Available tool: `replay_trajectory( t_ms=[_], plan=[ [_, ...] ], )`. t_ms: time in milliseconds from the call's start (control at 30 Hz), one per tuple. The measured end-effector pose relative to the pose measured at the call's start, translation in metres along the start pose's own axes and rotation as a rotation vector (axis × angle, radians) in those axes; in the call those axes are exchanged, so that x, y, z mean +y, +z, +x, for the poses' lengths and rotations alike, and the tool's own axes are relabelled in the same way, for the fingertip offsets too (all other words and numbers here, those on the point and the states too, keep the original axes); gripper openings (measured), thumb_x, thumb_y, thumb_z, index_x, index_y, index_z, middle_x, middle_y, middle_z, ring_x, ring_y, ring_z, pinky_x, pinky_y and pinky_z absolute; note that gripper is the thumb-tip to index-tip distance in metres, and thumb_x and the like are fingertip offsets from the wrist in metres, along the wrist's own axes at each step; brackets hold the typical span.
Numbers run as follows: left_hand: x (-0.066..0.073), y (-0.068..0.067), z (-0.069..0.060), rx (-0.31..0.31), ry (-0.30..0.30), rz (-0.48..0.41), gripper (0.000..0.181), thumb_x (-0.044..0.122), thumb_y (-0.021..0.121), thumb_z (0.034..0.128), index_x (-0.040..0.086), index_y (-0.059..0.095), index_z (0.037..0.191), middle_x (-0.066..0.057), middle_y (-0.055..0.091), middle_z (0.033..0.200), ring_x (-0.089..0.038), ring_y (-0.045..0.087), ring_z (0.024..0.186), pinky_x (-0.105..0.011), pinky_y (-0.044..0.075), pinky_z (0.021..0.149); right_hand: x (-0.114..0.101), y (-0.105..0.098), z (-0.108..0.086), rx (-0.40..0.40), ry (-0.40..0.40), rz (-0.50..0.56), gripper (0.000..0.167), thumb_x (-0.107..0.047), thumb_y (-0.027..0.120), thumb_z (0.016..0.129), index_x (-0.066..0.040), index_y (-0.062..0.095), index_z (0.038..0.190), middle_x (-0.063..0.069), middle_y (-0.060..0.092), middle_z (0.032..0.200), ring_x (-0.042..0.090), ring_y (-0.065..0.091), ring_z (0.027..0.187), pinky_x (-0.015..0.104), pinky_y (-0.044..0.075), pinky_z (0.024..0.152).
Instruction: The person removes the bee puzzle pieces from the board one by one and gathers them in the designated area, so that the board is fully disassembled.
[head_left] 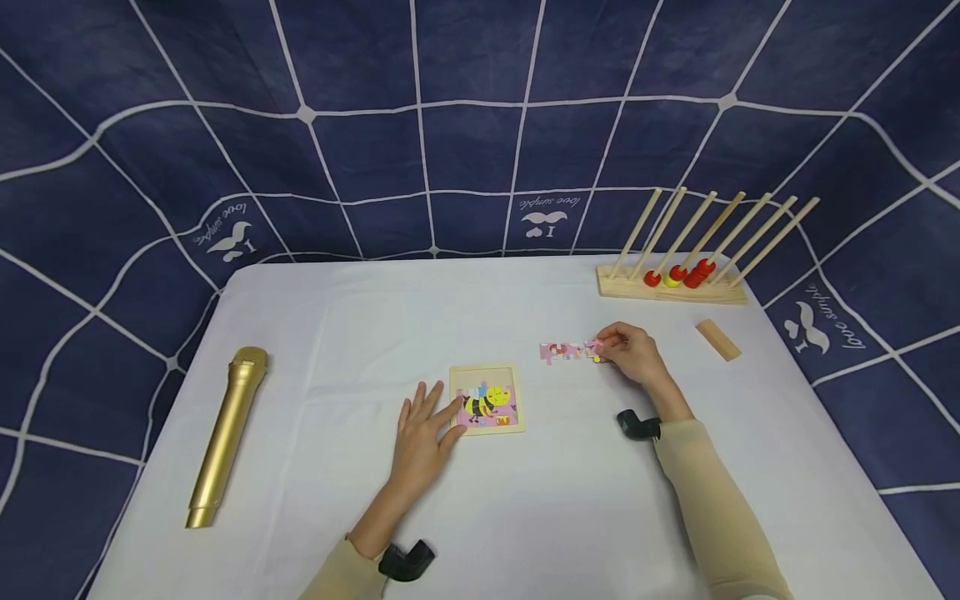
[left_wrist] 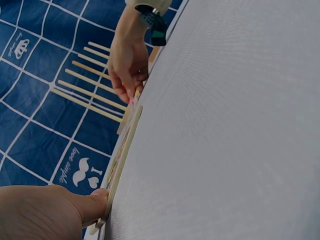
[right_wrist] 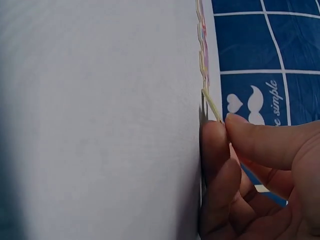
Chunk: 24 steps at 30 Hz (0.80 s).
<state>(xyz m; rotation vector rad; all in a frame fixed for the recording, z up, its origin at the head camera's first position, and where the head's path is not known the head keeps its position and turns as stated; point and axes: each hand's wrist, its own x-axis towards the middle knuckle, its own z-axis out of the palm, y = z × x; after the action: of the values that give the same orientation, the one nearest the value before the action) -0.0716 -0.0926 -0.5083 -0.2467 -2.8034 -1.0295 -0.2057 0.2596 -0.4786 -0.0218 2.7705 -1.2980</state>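
A square wooden puzzle tray (head_left: 521, 417) lies near the middle of the table, its lower part filled with a bee picture (head_left: 491, 402) and its upper part bare. My left hand (head_left: 418, 446) rests at the tray's left side, fingers spread, with the thumb (left_wrist: 95, 206) against the edge in the left wrist view. To the right of the tray, my right hand (head_left: 636, 357) pinches a small pink puzzle piece (right_wrist: 212, 106) between thumb and forefinger. That piece is tilted, one edge down by a row of pink puzzle pieces (head_left: 557, 351) on the cloth.
At the back right stands a wooden rack (head_left: 618, 287) of upright rods with red and yellow beads. A small wooden block (head_left: 718, 340) lies in front of it. On the far left lies a gold microphone (head_left: 227, 437). Behind the table hangs a blue checked cloth (head_left: 480, 150).
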Motion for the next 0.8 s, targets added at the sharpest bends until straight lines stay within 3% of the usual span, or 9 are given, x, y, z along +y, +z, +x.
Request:
replay_trajectory(
  t_ms=[200,467,667,800],
  plan=[
    [0.0,0.0,0.0,0.004,-0.001,-0.004,0.043,0.023,0.074,0.0857,0.01,0.067,0.126,-0.022,0.043,0.149,-0.044,0.025,0.145,-0.063,0.016,0.116,-0.003,0.001,0.0,0.004,0.0,-0.092,0.016,-0.006,0.068,0.089,0.001,0.065,0.103,0.011,0.061,0.082,0.018,0.051,0.071,0.022,0.043,0.06],
    [-0.001,0.001,0.0,0.018,0.007,-0.004,0.043,0.023,0.074,0.0852,0.009,0.067,0.125,-0.022,0.044,0.149,-0.044,0.026,0.145,-0.063,0.016,0.116,-0.003,0.004,0.0,0.017,-0.019,-0.148,0.015,-0.005,0.068,0.088,0.002,0.066,0.101,0.013,0.064,0.085,0.017,0.054,0.071,0.024,0.042,0.064],
    [-0.002,0.001,0.0,0.032,0.025,0.006,0.042,0.023,0.074,0.0848,0.009,0.068,0.124,-0.023,0.046,0.147,-0.046,0.029,0.143,-0.064,0.018,0.115,-0.007,0.004,-0.004,0.109,-0.018,-0.133,0.016,-0.007,0.068,0.088,0.002,0.066,0.101,0.013,0.063,0.084,0.018,0.052,0.071,0.022,0.041,0.062],
    [0.0,0.002,0.0,0.036,0.031,0.011,0.043,0.022,0.075,0.0842,0.009,0.067,0.125,-0.023,0.046,0.147,-0.047,0.029,0.143,-0.063,0.019,0.115,-0.015,0.006,-0.008,0.163,0.003,-0.056,0.017,-0.009,0.066,0.09,0.001,0.066,0.104,0.012,0.062,0.086,0.017,0.052,0.071,0.019,0.043,0.06]
  ],
)
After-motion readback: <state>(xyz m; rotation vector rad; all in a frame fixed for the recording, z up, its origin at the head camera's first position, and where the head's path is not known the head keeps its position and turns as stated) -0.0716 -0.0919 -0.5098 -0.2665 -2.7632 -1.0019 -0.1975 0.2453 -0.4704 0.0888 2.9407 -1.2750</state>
